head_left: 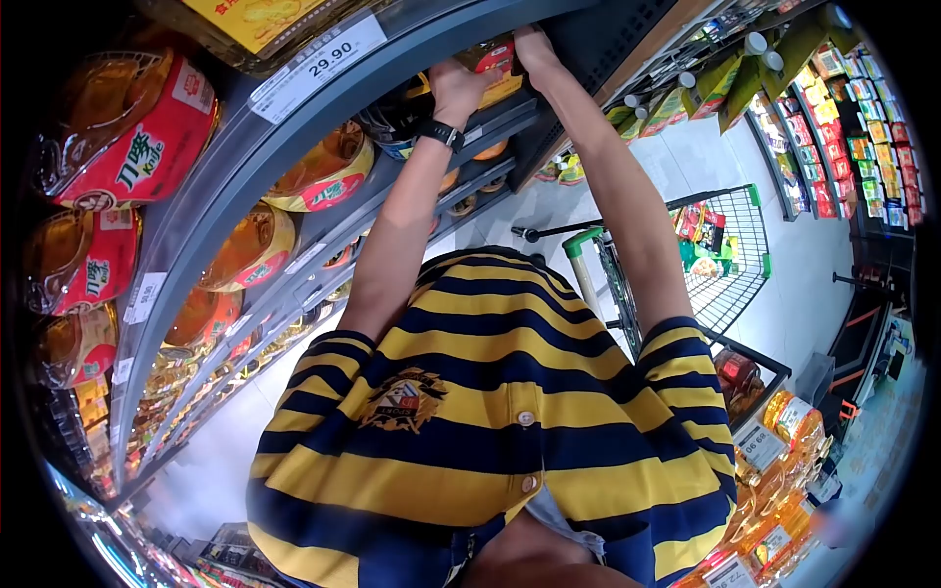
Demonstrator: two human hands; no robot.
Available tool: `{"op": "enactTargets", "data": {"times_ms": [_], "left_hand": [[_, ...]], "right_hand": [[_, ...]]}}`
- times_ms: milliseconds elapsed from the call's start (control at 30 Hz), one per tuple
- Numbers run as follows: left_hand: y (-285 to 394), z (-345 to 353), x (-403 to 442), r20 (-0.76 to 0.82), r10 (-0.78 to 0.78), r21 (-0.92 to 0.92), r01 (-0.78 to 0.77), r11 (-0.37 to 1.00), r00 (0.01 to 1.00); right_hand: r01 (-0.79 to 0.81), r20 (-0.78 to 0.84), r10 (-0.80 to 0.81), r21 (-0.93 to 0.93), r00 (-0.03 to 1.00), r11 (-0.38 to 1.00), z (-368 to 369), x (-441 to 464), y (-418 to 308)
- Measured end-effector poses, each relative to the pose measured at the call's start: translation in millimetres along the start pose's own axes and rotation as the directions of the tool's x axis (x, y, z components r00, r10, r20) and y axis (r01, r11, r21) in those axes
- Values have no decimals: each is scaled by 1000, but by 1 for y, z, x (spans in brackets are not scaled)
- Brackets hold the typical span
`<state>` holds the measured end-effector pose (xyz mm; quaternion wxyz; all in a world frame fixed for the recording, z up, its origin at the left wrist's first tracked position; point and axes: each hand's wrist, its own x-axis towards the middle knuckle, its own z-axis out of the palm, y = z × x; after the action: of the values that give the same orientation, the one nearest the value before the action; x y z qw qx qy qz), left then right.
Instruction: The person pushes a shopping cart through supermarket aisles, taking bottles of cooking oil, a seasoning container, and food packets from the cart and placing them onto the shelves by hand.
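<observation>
A container (503,86) with a red and yellow label, its writing too small to read, sits in a shelf bay. The left hand (461,90) holds it; the right hand (532,49) is at its other side, grip hidden. A price tag (319,67) reads 29.90; amber-filled bottles (142,142) read "Knife". The cart (757,276) holds colourful packets (698,223).

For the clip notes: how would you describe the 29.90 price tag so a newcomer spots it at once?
Find the long grey shelf edge that curves up the picture's left side. Near its top, just below the yellow label, is a tilted white price tag. It looks larger than the other tags along that edge, and it reads 29.90.
</observation>
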<state>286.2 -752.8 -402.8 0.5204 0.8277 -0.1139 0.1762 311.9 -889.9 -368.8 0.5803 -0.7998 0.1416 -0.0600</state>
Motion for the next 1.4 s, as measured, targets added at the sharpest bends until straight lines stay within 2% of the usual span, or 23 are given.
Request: {"op": "enactTargets", "data": {"times_ms": [300,367,467,567,700,767,800,833,900,933,967,1000,1033,1067,1100,1133,1167,1200,1233,1267,1333,1367,1400], "left_hand": [[9,2,-5,-91,75,24,-73,997,993],[8,0,-4,-50,86,24,-85,996,995],[5,-1,1,18,106,17,-106,994,994],[3,-2,2,111,44,-55,-38,998,993],[-5,1,4,90,129,-67,-123,990,988],[-21,9,8,41,150,-187,-140,972,988],[-32,12,11,71,147,-209,-129,969,987],[-12,4,6,105,132,-141,-116,983,986],[-2,-1,2,118,142,-219,-114,969,983],[-11,3,3,51,124,-230,-109,967,991],[-11,2,-2,127,-13,-182,36,983,992],[-25,8,2,92,88,-244,-63,968,992],[5,-1,-6,86,52,-246,-30,969,995],[3,0,-3,153,98,-467,-15,884,983],[-6,6,-2,110,123,-571,-39,820,986],[2,5,-6,113,56,-487,6,873,992],[-4,9,-7,76,46,-489,-3,872,996],[-19,13,-7,-58,72,-154,-81,985,996],[2,3,-18,11,30,-3,-30,1000,999],[21,0,-37,-23,83,45,-82,996,996],[44,2,-76,-38,221,112,-216,970,975],[46,5,-98,-16,300,130,-295,947,954],[52,9,-123,106,337,55,-343,938,936]], "right_hand": [[31,-12,-29,107,999,994,-6,-7,-8],[-229,120,203,267,972,936,-5,1,-5],[-191,133,161,257,978,947,-7,-6,-13],[-146,101,123,255,987,956,-2,-5,-10],[-178,122,148,295,981,939,-9,-21,-18],[-2,-122,-2,-38,993,999,-6,-33,-12],[128,-208,-143,-86,968,988,-7,-52,-1],[282,-176,-300,-121,938,952,-14,-72,5],[395,-138,-401,-69,906,916,-22,-118,26],[361,-62,-365,-61,929,931,-35,-151,24],[459,-53,-460,-31,886,888,-43,-174,36],[259,-12,-261,-88,965,962,-53,-202,45],[359,-65,-362,-61,930,931,-65,-225,63],[298,-127,-313,-123,941,947,-78,-253,69],[328,-223,-377,-228,899,917,-90,-276,87],[175,-309,-248,-245,918,954,-101,-302,99],[92,-398,-218,-312,891,946,-114,-325,119],[10,-480,-197,-366,855,931,-124,-347,144],[-120,-548,-142,-415,824,902,-135,-370,171],[-239,-576,-80,-456,813,857,-146,-393,187],[-513,-633,75,-545,770,663,-163,-432,199],[-571,-668,96,-543,738,616,-169,-449,205],[-640,-689,136,-557,712,529,-172,-465,215]]}}
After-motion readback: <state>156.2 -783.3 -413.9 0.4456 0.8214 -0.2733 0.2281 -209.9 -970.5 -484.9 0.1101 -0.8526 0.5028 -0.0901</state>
